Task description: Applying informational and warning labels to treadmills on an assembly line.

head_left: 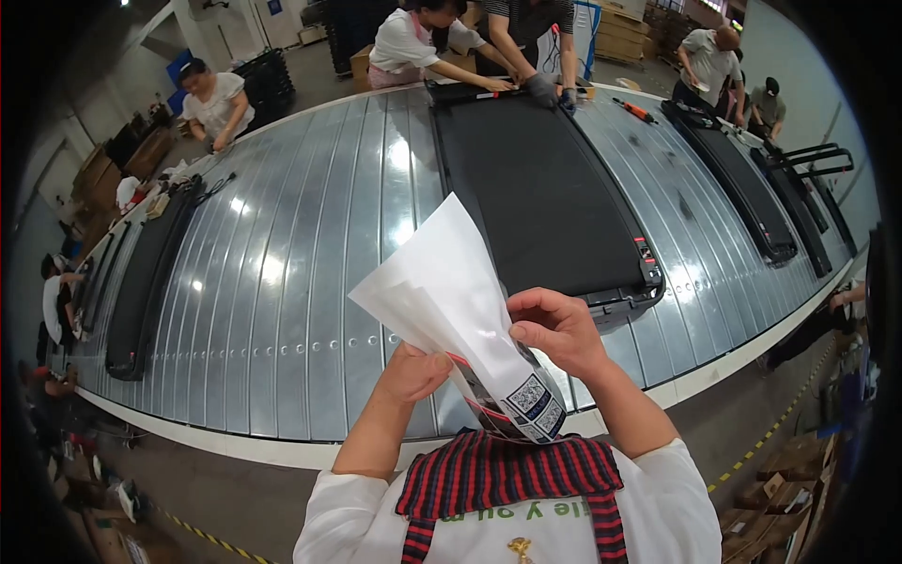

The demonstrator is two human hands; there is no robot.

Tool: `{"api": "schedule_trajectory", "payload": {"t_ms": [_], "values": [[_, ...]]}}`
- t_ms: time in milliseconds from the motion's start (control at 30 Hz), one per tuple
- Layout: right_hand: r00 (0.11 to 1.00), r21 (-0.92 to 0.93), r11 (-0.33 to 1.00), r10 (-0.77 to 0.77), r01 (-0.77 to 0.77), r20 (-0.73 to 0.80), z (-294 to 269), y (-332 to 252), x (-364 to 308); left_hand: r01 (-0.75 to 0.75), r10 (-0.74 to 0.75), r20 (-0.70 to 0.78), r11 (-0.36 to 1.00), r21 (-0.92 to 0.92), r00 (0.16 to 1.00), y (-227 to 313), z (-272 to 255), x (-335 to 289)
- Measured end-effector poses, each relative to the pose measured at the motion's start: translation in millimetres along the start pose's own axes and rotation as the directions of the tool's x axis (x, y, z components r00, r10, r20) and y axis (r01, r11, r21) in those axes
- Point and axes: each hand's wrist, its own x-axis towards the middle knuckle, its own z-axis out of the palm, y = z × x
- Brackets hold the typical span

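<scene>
A bent sheaf of white-backed sticker sheets [446,273] is held up before my chest. Its lower part curls toward me and shows black and red printing with square codes. My left hand [413,372] is closed on the left edge, thumb on top. At the right edge my right hand [561,331] has its thumb and forefinger curled in a pinch; exactly what lies between the fingertips is partly hidden. Just beyond the sheets lies a black treadmill deck [536,188] with a flat belt and red marks at its near right corner.
The decks rest on a long metal slatted conveyor table [310,216]. More black treadmill decks lie at left [155,282] and right [733,179]. Across the table, two people lean over the middle deck's far end. An orange power tool [635,111] lies near them. Other people stand around the table.
</scene>
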Motion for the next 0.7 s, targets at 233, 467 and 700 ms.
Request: {"api": "schedule_trajectory", "payload": {"t_ms": [233,467,700], "values": [[0.996,0.247,0.969,-0.049,0.028,0.079,9.5,-4.0,-9.0,-0.011,0.011,0.006,1.000,-0.002,1.000,2.3,9.7,-12.5],[0.996,0.037,0.996,-0.084,0.086,-0.041,6.8,-14.4,-18.9,0.015,-0.018,0.075,0.999,0.028,0.997,1.7,22.9,-9.0],[0.986,-0.029,0.988,-0.154,0.152,-0.069,4.5,-6.8,-21.9,0.021,-0.025,0.081,0.998,0.051,0.996,-1.8,24.5,-7.5]]}}
